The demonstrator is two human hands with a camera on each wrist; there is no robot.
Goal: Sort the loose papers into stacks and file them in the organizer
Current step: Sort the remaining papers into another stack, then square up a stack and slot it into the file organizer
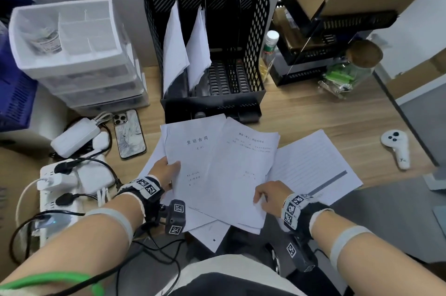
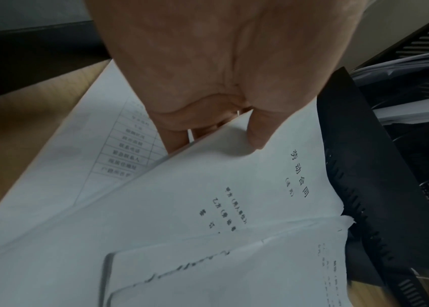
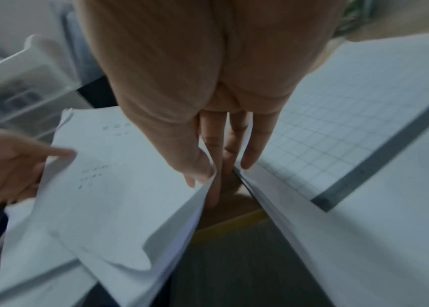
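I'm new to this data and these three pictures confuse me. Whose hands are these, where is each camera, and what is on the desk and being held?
No machine here: a person works with bare hands, wearing cameras. The big picture comes from a head camera looking down at the desk. The other two come from cameras strapped on each wrist, looking along the hand.

The left hand pinches a sheaf of printed papers at its left edge, thumb on top. The right hand grips the same sheaf at its right edge; the right wrist view shows the thumb over the sheets and fingers beneath.

More loose sheets lie under them, including a ruled page. Behind stands a black mesh organizer with papers already in its two left slots. Around it: clear drawers, a phone, a power strip and a white controller.
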